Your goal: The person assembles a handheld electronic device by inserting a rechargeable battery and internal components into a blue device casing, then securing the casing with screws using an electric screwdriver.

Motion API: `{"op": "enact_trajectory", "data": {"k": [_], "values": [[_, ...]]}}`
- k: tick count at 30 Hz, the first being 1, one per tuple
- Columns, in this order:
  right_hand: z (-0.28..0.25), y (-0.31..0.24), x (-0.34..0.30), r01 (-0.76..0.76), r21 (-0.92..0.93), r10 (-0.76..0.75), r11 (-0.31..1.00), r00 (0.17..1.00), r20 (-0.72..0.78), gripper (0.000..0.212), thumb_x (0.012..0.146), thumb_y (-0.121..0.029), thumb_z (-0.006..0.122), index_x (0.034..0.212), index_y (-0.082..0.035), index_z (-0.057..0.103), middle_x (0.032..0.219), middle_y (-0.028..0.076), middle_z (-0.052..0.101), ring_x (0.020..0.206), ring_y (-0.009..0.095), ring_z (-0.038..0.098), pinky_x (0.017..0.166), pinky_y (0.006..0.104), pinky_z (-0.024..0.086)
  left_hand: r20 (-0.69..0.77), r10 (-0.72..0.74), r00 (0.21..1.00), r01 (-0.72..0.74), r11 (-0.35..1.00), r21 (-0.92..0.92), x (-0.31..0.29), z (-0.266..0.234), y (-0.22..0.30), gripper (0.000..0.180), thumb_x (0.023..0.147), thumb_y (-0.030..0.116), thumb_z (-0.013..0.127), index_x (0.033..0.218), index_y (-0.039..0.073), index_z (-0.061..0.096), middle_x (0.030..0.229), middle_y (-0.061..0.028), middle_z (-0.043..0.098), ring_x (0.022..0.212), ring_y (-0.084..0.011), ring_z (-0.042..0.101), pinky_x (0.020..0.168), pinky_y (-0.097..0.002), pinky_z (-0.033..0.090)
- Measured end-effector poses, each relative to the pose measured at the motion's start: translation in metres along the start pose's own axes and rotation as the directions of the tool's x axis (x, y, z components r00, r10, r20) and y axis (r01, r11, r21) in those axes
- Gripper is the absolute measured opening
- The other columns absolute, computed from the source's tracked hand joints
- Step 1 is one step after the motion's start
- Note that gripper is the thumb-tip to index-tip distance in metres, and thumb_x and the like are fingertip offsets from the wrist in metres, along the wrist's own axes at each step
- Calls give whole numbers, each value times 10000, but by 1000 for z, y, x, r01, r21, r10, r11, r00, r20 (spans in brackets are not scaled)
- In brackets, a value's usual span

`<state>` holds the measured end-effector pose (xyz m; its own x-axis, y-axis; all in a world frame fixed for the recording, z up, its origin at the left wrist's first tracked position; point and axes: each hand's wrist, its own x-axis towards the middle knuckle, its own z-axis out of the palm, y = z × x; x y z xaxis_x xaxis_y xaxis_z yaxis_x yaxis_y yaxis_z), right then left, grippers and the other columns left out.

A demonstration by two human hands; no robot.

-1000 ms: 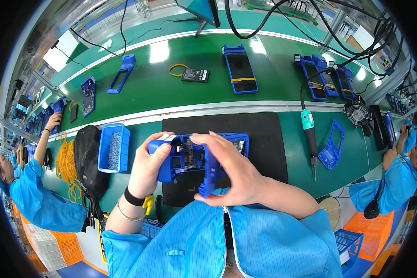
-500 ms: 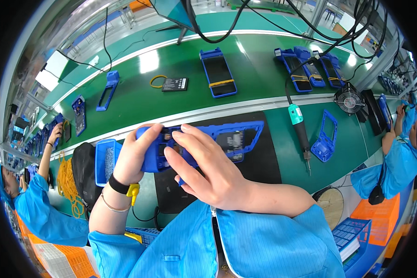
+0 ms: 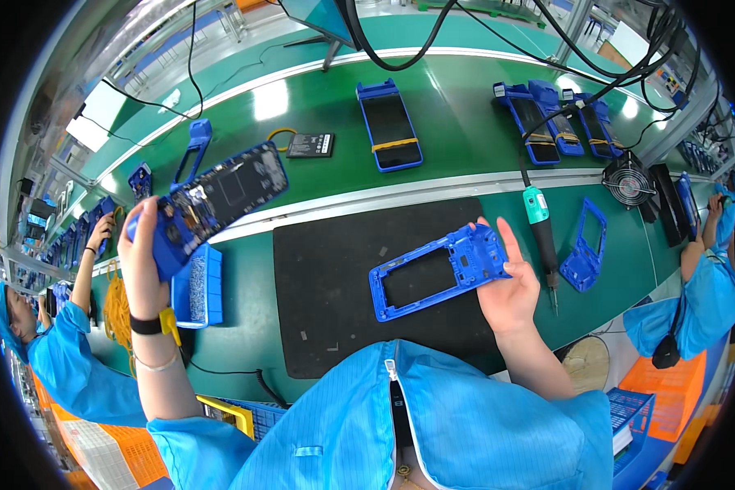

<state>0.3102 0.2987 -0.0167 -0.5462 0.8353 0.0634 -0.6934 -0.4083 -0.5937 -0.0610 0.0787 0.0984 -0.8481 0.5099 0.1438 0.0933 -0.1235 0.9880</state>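
Observation:
My left hand point(image 3: 141, 269) is closed on the blue end of a handheld terminal point(image 3: 229, 192), raised at the left and tilted, its circuit board and inner parts exposed. My right hand point(image 3: 510, 302) grips the thick end of a blue plastic housing frame point(image 3: 480, 255) between thumb and fingers, index finger stretched up. The frame has a large rectangular opening and hangs over the right part of a black work mat point(image 3: 327, 286). The two parts are well apart. Below the terminal stands a blue bin point(image 3: 212, 290) holding many small metallic pieces, partly hidden.
A teal-and-black electric screwdriver point(image 3: 541, 229) hangs on its cable beside another blue frame point(image 3: 584, 253). A fan point(image 3: 629, 181) stands farther right. On the raised green surface lie a battery point(image 3: 310, 145) and terminals with yellow bands point(image 3: 390, 126). Co-workers sit on both sides.
The terminal has come apart: my left hand has carried the board half up and left, while my right hand has moved right with the blue frame. The black bag near the bin is gone from view.

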Motion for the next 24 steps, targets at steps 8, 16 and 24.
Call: {"op": "enact_trajectory", "data": {"k": [8, 16, 24], "values": [[-18, -6, 7, -281, -28, 255, 959, 906, -339, 377, 940, -47, 501, 1313, 5, 492, 1165, 122, 614, 1076, 229, 601, 939, 378, 491, -121, -332, 935, 279, 904, -324, 98, -27, -94, 382, 878, 417, 647, 1034, 75, 579, 979, -95, 668, 840, -238, 680, 728, -393, 580], [-30, -13, 7, -146, -245, 73, 959, 957, -282, 337, 955, -80, 495, 1277, 21, 508, 1127, 105, 630, 993, 192, 636, 864, 353, 523, -461, -447, 767, 184, 841, -509, 153, 19, -177, 613, 802, 548, 683, 1158, 74, 526, 1096, -105, 606, 893, -265, 639, 736, -421, 558], [-41, -5, 16, -225, -323, 118, 919, 941, -318, 326, 953, -63, 496, 1265, 30, 518, 1078, 86, 647, 947, 149, 640, 835, 297, 522, -149, -615, 774, 435, 687, -582, 121, 22, -169, 629, 889, 361, 635, 1363, 46, 367, 1401, -253, 371, 1270, -365, 430, 1058, -442, 374]]}}
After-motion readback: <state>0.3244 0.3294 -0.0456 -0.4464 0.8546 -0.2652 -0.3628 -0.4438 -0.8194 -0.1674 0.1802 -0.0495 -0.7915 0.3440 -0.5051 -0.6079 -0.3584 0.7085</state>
